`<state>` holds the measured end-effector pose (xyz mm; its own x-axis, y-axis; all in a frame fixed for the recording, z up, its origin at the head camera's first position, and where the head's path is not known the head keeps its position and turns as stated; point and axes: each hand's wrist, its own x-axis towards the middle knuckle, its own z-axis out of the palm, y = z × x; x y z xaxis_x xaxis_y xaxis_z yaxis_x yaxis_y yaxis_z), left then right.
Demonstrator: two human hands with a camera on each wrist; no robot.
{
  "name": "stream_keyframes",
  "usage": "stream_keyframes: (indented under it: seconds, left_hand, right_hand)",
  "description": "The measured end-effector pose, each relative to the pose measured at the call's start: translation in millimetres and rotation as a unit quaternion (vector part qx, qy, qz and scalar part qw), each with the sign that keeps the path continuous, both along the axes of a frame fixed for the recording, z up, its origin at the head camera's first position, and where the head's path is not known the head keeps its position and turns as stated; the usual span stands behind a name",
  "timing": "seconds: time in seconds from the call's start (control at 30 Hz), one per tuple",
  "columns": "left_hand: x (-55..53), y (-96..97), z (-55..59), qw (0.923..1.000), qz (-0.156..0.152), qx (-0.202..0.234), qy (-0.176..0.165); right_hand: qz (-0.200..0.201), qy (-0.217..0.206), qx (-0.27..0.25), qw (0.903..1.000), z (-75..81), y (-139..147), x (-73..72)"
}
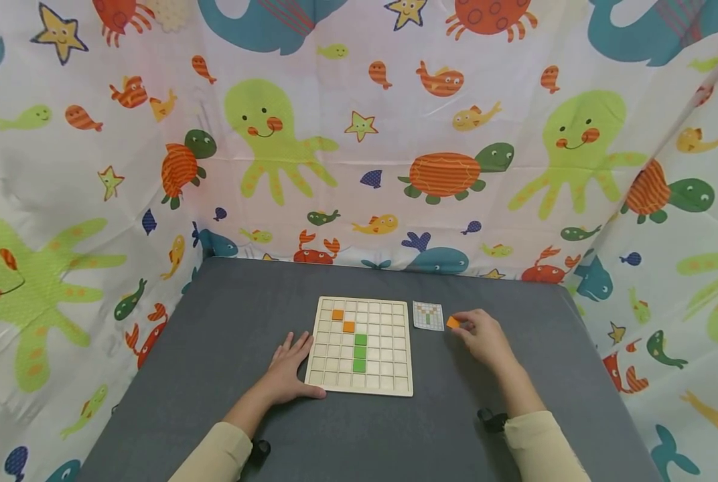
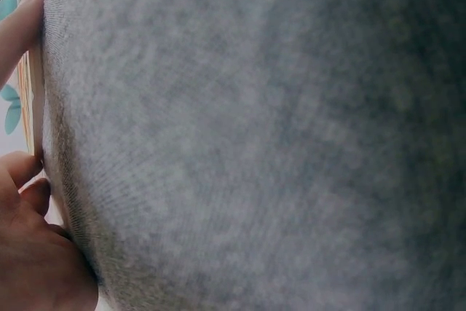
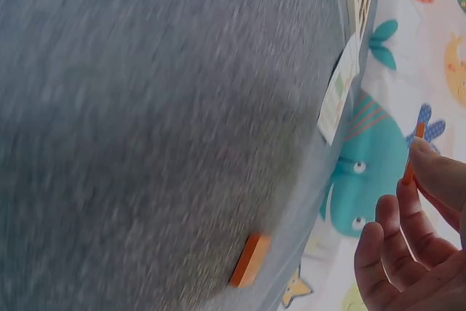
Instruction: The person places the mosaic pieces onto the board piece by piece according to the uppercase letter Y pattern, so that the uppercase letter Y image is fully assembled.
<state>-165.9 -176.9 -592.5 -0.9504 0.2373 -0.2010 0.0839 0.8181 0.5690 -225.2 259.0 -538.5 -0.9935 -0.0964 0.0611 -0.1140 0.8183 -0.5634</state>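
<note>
My right hand (image 1: 482,336) pinches a small orange square tile (image 1: 453,322) between thumb and fingertips, raised off the table in the right wrist view. A second orange tile (image 3: 250,260) lies on the table there; in the head view the hand hides it. My left hand (image 1: 286,373) rests at the lower left corner of a wooden grid board (image 1: 389,386), thumb at the near edge and fingers spread by the left edge. On the board, two orange tiles (image 1: 349,327) sit diagonally, with three green tiles (image 1: 360,353) in a column below and right of them.
A small printed card (image 1: 428,316) with a coloured grid pattern lies between the board and my right hand. The dark grey table (image 1: 214,335) is bordered behind and at the sides by a sea-animal curtain (image 1: 359,221).
</note>
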Motion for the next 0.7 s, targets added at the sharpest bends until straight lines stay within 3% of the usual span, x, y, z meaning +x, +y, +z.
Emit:
stream_keyframes:
  seconds: [0.4,0.7]
  left_hand:
    - [0.2,0.2,1.0,1.0,0.004,-0.001,-0.004]
    - [0.3,-0.3,-0.4,1.0,0.002,-0.003,-0.001]
  right_hand:
    - [0.021,-0.005,0.004,0.9998,-4.7,-39.3,-1.2]
    - [0.065,0.017,-0.01,0.9977,-8.8,-66.4,-2.6]
